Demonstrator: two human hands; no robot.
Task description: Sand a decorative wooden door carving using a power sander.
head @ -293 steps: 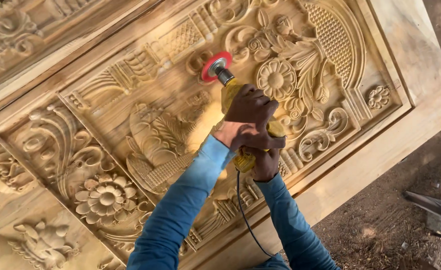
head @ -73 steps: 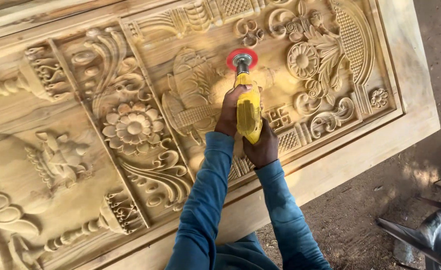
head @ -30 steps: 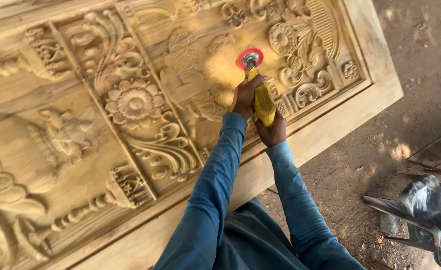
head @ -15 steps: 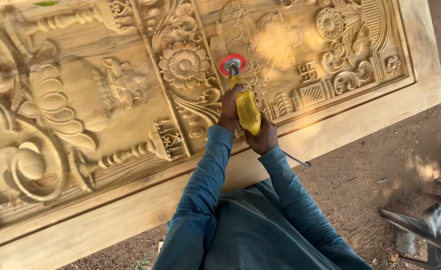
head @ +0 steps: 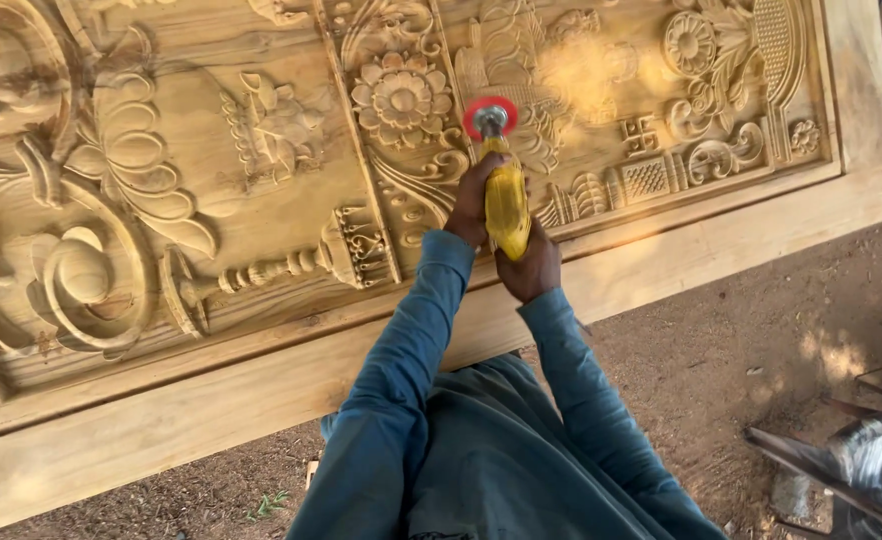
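Two-hand grip on the sander.
Left hand and right hand have fingers closed around the yellow sander; its red disc meets the carved door panel near the lower edge. Keep pressure light and even.

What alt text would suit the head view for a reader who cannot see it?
Both hands, left hand and right hand, grip a yellow power sander, its red disc against a carved wooden door panel of flowers and scrolls. Blue sleeves show below, above bare dirt ground.
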